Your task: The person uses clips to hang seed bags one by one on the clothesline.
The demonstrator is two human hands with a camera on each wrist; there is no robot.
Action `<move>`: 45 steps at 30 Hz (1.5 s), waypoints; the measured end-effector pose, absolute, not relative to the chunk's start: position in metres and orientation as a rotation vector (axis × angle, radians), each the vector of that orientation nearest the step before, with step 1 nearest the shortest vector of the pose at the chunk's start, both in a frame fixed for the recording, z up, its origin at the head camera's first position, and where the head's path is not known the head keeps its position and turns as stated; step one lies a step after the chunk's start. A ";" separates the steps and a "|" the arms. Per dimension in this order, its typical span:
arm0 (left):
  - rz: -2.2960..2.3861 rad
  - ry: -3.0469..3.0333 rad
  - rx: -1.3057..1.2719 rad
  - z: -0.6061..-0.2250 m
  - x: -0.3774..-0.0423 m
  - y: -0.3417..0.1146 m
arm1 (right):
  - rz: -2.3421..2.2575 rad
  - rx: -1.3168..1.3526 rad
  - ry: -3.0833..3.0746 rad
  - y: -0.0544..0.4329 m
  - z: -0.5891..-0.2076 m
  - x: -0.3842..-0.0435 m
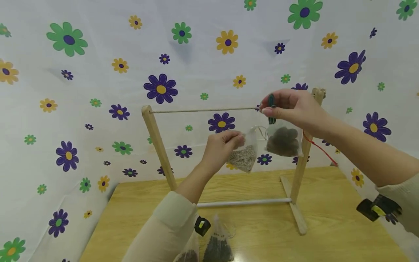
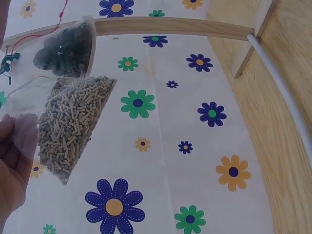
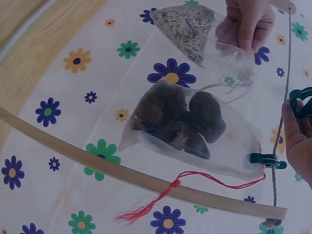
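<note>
My left hand (image 1: 222,145) pinches the top of a sheer mesh bag of pale pellets (image 1: 243,157), which hangs tilted below the rope (image 1: 203,110). My right hand (image 1: 294,105) grips a dark green clothespin (image 1: 271,100) between thumb and fingers, close by the rope. Next to the pellets hangs a second mesh bag with dark, rounded lumps (image 3: 178,119) and a red tasselled cord (image 3: 219,183). Another green clothespin (image 3: 263,159) fastens this second bag to the rope. The pellet bag's pale drawstring (image 3: 229,90) dangles loose between the two bags.
The rope runs between two wooden posts (image 1: 158,145) of a frame, with a white crossbar (image 1: 245,202) low down. More mesh bags with dark contents (image 1: 217,247) lie at the front of the wooden table (image 1: 337,218). A flower-printed sheet (image 1: 108,87) hangs behind.
</note>
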State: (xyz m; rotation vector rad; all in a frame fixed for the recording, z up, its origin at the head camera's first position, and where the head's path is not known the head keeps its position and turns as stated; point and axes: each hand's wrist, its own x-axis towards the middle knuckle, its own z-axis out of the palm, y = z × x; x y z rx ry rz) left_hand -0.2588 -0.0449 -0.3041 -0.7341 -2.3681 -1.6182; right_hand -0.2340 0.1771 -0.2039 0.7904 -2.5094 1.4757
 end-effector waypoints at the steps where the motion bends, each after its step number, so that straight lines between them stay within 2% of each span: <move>1: -1.630 -2.373 -0.728 -0.303 -0.260 -0.042 | 1.474 0.764 -2.510 0.176 -0.200 -0.235; 14: -1.441 -2.460 -0.684 -0.285 -0.275 -0.025 | 1.738 0.525 -2.372 0.155 -0.174 -0.259; 25: -1.408 -2.470 -0.722 -0.277 -0.283 -0.019 | 1.901 0.448 -2.400 0.154 -0.177 -0.271; 45: -1.128 -2.069 -0.985 -0.271 -0.275 -0.011 | 1.550 0.446 -2.742 0.158 -0.179 -0.274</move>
